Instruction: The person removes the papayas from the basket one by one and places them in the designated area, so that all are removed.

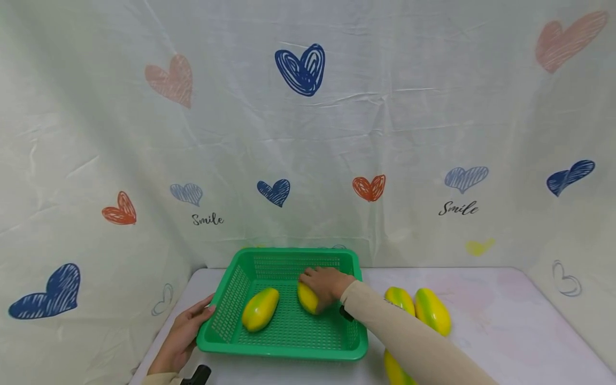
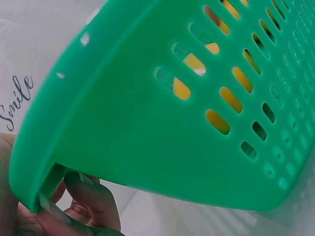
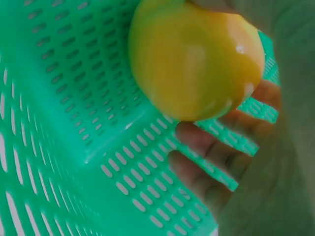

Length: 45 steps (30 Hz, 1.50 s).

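A green plastic basket [image 1: 284, 351] with slotted walls stands on the table. My left hand [image 1: 183, 332] grips its left rim, and in the left wrist view the fingers [image 2: 96, 199] curl under that rim. Inside the basket, my right hand [image 1: 326, 285] holds a yellow-green papaya [image 1: 306, 299] from above. The right wrist view shows that papaya [image 3: 197, 64] close up, with fingers around its side and the slotted floor below. A second papaya [image 1: 260, 310] lies in the basket's left half, apart from both hands.
Right of the basket, more papayas lie on the white table [image 1: 486, 321]: one at the back [image 1: 398, 298], one beside it [image 1: 432, 312], and one near the front [image 1: 397, 370]. My right forearm partly covers them. A heart-printed curtain [image 1: 327, 139] hangs behind the table.
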Tool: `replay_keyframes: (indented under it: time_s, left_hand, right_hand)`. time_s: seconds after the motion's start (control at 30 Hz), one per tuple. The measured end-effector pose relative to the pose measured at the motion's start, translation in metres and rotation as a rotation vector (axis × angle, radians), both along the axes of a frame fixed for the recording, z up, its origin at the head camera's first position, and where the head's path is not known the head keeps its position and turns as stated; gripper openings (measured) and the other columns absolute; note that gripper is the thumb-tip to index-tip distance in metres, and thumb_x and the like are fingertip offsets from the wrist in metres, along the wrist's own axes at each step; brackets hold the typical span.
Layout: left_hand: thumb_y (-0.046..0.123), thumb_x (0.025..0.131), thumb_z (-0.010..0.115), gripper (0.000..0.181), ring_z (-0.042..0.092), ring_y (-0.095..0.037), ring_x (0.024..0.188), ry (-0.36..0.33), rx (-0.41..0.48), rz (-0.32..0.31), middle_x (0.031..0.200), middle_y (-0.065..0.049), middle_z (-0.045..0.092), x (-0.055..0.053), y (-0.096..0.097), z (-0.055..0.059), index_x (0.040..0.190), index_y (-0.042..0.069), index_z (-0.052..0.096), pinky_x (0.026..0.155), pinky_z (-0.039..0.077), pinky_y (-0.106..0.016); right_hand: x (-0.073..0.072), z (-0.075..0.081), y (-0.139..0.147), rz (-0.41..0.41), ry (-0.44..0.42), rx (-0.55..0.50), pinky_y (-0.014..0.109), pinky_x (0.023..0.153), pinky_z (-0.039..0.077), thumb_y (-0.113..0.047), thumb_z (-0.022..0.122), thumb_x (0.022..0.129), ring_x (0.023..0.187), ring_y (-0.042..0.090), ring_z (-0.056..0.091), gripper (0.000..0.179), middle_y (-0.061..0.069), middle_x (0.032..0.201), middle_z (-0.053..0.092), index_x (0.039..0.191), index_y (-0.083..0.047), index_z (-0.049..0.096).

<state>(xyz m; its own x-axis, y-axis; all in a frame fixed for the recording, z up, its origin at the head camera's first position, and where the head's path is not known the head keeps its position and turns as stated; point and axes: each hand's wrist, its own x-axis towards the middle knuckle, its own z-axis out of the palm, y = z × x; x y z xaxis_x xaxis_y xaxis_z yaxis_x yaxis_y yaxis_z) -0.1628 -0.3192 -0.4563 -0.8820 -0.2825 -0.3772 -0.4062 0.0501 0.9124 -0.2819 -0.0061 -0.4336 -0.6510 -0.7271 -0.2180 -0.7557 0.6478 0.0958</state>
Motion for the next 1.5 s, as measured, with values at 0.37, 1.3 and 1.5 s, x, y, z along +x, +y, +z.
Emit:
replay_keyframes:
  time_s: [0.37, 1.3, 1.5]
  left_hand:
    - [0.041, 0.083, 0.067, 0.077, 0.058, -0.013, 0.088, -0.002, 0.006, -0.013, 0.142, -0.025, 0.03, -0.003, 0.0, 0.0, 0.143, 0.007, 0.033, 0.075, 0.049, -0.034]
    - [0.038, 0.085, 0.065, 0.076, 0.052, -0.024, 0.105, -0.047, 0.003, -0.019, 0.145, -0.026, 0.026, -0.003, -0.004, -0.001, 0.144, 0.006, 0.03, 0.079, 0.048, -0.037]
    - [0.039, 0.084, 0.066, 0.077, 0.054, -0.021, 0.102, -0.042, 0.011, -0.019, 0.145, -0.025, 0.026, -0.003, -0.004, -0.001, 0.144, 0.005, 0.03, 0.079, 0.047, -0.037]
  right_hand:
    - [0.003, -0.001, 0.004, -0.083, -0.124, -0.018, 0.028, 0.073, 0.044, -0.046, 0.077, 0.068, 0.092, 0.013, 0.046, 0.078, -0.003, 0.123, 0.038, 0.132, -0.028, 0.038]
    - [0.03, 0.033, 0.018, 0.039, -0.045, -0.187, 0.026, 0.081, 0.043, -0.061, 0.077, 0.06, 0.1, 0.015, 0.042, 0.1, 0.002, 0.124, 0.034, 0.14, -0.021, 0.032]
    - [0.039, 0.053, 0.038, 0.082, -0.004, -0.252, 0.027, 0.083, 0.042, -0.065, 0.075, 0.059, 0.1, 0.016, 0.042, 0.102, 0.001, 0.126, 0.036, 0.14, -0.02, 0.032]
